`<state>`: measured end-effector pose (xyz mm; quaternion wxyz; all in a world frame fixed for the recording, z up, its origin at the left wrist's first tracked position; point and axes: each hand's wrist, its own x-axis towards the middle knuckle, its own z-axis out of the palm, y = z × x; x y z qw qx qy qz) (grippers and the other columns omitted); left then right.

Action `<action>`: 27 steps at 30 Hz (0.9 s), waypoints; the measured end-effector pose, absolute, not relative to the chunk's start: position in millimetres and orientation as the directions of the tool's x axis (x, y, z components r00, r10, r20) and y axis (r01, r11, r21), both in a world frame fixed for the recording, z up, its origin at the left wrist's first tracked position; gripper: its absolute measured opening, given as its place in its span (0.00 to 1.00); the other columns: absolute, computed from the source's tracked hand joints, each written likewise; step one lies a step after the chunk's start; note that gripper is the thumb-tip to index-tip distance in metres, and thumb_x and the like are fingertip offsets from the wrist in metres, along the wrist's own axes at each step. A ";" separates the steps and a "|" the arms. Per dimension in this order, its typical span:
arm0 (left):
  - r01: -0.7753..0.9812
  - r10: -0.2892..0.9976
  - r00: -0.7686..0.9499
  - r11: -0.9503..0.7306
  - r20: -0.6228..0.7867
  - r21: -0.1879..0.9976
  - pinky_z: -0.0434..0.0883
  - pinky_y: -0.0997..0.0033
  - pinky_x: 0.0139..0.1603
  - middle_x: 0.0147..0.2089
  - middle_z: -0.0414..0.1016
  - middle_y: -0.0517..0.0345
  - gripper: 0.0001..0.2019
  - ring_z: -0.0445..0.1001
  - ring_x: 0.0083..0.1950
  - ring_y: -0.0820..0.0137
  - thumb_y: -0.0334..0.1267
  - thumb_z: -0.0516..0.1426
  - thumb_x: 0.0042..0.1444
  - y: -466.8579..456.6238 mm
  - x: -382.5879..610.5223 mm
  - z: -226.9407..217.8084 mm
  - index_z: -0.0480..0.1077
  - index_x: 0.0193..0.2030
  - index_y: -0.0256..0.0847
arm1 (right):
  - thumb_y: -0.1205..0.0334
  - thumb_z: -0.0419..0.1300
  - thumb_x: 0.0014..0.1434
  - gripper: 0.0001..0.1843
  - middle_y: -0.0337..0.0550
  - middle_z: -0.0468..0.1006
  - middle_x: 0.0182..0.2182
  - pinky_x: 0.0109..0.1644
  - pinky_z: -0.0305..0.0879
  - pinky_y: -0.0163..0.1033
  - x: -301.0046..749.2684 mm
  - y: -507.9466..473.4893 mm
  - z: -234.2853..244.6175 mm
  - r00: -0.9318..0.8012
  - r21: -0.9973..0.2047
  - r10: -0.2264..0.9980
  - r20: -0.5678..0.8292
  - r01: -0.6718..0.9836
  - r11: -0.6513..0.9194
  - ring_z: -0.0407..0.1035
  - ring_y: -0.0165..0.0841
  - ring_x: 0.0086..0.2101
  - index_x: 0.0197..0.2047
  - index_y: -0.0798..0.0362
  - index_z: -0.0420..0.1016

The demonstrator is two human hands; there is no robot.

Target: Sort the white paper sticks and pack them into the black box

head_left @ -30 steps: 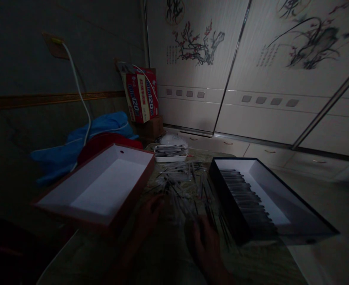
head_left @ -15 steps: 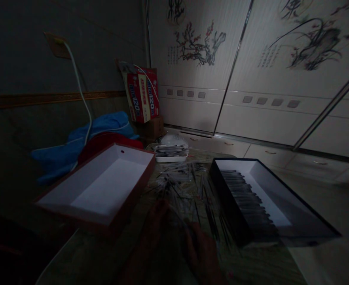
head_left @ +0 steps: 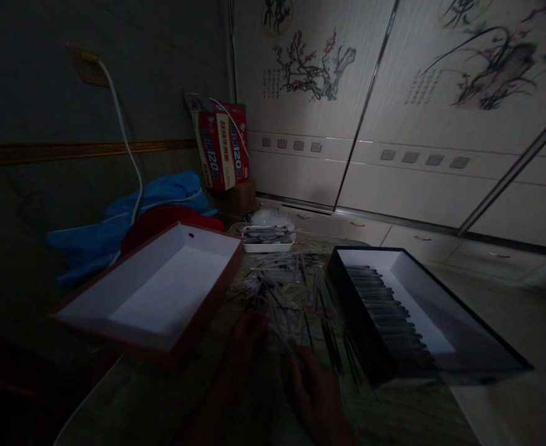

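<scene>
The scene is very dark. A pile of thin clear and dark sticks [head_left: 291, 291] lies spread on the table between two open boxes. My left hand [head_left: 245, 337] rests at the near edge of the pile with its fingers curled toward the sticks. Close beside it, my right hand [head_left: 314, 390] has its fingers bent onto the near sticks. Whether either hand holds a stick is hidden by the dark. The black box [head_left: 477, 347] on the right holds a neat row of sticks [head_left: 384, 310]. The red box [head_left: 115, 328] on the left has a bare white inside.
A small white tray [head_left: 268, 246] with more sticks stands behind the pile. Blue cloth [head_left: 115, 223] and a red lid lie at the left, under a white cable [head_left: 124, 136]. A red carton [head_left: 221, 145] leans on the wall. Painted sliding doors fill the back.
Both hands have drawn a little closer together at the near edge of the pile. The view has shifted slightly. The boxes have not moved.
</scene>
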<state>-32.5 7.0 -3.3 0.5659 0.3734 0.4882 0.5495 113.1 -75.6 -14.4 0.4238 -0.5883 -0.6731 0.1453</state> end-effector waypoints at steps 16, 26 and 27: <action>-0.363 0.970 0.044 0.239 -0.240 0.900 0.65 0.75 0.28 0.23 0.72 0.61 0.17 0.67 0.26 0.73 0.50 0.64 0.37 -3.1 -21.9 5.5 0.74 0.27 0.37 | 0.60 0.44 0.64 0.16 0.41 0.74 0.20 0.23 0.58 0.30 104.3 -75.3 -16.4 -0.051 -0.494 0.854 0.518 0.797 0.347 0.69 0.30 0.19 0.35 0.53 0.71; -0.416 0.972 0.043 0.226 -0.230 0.881 0.62 0.78 0.24 0.21 0.68 0.63 0.18 0.63 0.23 0.77 0.52 0.64 0.36 -6.4 -16.6 8.0 0.72 0.24 0.37 | 0.47 0.46 0.60 0.22 0.38 0.68 0.20 0.25 0.61 0.30 89.6 -75.6 -18.2 0.167 -0.983 0.981 0.100 0.171 0.071 0.64 0.29 0.23 0.25 0.54 0.66; -0.418 0.973 0.047 0.226 -0.228 0.880 0.62 0.78 0.24 0.20 0.67 0.64 0.18 0.63 0.23 0.77 0.52 0.64 0.37 -6.3 -16.8 6.7 0.72 0.24 0.37 | 0.46 0.47 0.60 0.23 0.36 0.67 0.19 0.24 0.60 0.29 89.1 -74.1 -19.6 0.164 -0.994 0.985 0.052 0.107 0.034 0.63 0.28 0.22 0.24 0.54 0.65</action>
